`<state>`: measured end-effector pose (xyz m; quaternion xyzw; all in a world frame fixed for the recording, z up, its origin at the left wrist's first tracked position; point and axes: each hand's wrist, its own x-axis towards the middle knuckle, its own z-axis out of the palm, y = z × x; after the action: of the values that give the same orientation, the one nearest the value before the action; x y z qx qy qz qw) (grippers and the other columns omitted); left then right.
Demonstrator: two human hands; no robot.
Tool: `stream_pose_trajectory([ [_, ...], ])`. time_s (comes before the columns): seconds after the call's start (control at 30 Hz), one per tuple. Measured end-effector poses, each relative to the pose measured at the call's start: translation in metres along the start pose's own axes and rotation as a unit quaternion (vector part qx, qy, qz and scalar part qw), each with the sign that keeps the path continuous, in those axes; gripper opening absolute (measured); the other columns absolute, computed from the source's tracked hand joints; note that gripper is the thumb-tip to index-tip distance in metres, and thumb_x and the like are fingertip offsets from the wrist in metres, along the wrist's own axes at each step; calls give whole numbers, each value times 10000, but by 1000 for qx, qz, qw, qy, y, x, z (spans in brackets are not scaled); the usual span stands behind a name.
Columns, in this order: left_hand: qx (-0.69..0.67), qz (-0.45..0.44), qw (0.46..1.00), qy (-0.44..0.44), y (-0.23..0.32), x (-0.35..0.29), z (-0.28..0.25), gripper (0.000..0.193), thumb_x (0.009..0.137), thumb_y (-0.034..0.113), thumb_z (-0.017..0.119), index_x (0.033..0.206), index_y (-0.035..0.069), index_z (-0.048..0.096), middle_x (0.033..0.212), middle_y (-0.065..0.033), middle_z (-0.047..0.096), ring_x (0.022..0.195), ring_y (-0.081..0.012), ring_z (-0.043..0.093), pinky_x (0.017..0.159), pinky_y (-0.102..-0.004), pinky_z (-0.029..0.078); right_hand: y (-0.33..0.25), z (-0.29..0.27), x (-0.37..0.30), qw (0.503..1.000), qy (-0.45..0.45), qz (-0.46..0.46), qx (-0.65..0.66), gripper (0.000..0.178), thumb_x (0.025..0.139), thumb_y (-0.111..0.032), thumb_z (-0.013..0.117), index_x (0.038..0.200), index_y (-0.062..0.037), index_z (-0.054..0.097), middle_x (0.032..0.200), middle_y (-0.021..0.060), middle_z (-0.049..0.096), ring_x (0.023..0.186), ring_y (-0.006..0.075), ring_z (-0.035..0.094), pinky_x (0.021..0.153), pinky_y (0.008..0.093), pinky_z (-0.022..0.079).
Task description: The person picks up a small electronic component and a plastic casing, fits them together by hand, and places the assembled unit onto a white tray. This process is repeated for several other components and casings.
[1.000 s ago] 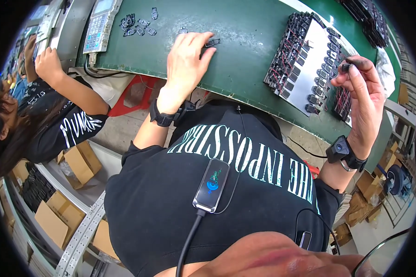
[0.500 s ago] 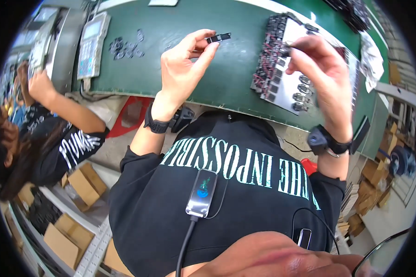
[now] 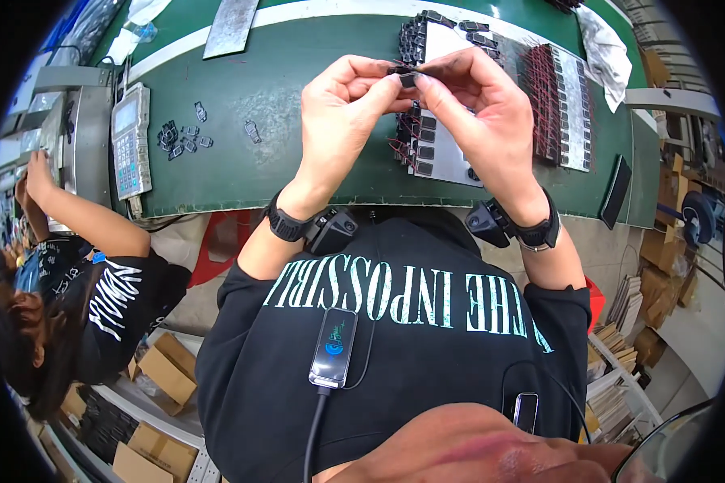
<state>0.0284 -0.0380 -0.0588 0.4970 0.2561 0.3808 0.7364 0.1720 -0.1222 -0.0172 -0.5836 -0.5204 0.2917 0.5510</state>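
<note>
A small black plastic part is held up over the green bench, between both hands. My left hand pinches its left end between thumb and fingers. From the other side, my right hand closes its thumb and fingertips on the same part; whether a second small piece is in that pinch, I cannot tell. Behind and below the right hand lies a pale board lined with several black parts with thin red wires, partly covered by the hand.
Loose black parts lie on the left of the green bench, near a keypad device. Further right are a second wired board, a white cloth and a dark flat slab. A co-worker's arm is at left.
My right hand has come left from over the board to meet my left hand at the black part. The view has shifted, showing more of the second wired board.
</note>
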Motion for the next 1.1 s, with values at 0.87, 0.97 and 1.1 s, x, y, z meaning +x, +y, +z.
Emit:
stream_pose_trajectory([
  [0.87, -61, -8, 998, 11, 5, -7, 14, 155, 958, 26, 570, 1081, -70, 566, 977, -154, 695, 921, -181, 692, 815, -288, 591, 3, 4, 9, 987, 62, -42, -142, 146, 893, -35, 648, 1031, 11, 635, 935, 75, 654, 850, 133, 665, 766, 262, 534],
  [0.97, -64, -4, 998, 5, 8, -6, 13, 148, 955, 23, 575, 1073, -67, 571, 960, -146, 700, 908, -174, 693, 815, -286, 590, -1, 0, 13, 988, 44, -46, -140, 152, 888, -25, 646, 1036, 9, 649, 943, 73, 648, 855, 137, 664, 765, 263, 535],
  [1.1, -38, 16, 999, -8, 6, -7, 10, 135, 947, 19, 589, 1050, -68, 580, 943, -135, 705, 896, -168, 694, 802, -285, 592, -1, -6, 14, 988, -10, -68, -142, 154, 882, -12, 643, 1034, 5, 667, 943, 65, 640, 854, 137, 661, 761, 257, 536],
])
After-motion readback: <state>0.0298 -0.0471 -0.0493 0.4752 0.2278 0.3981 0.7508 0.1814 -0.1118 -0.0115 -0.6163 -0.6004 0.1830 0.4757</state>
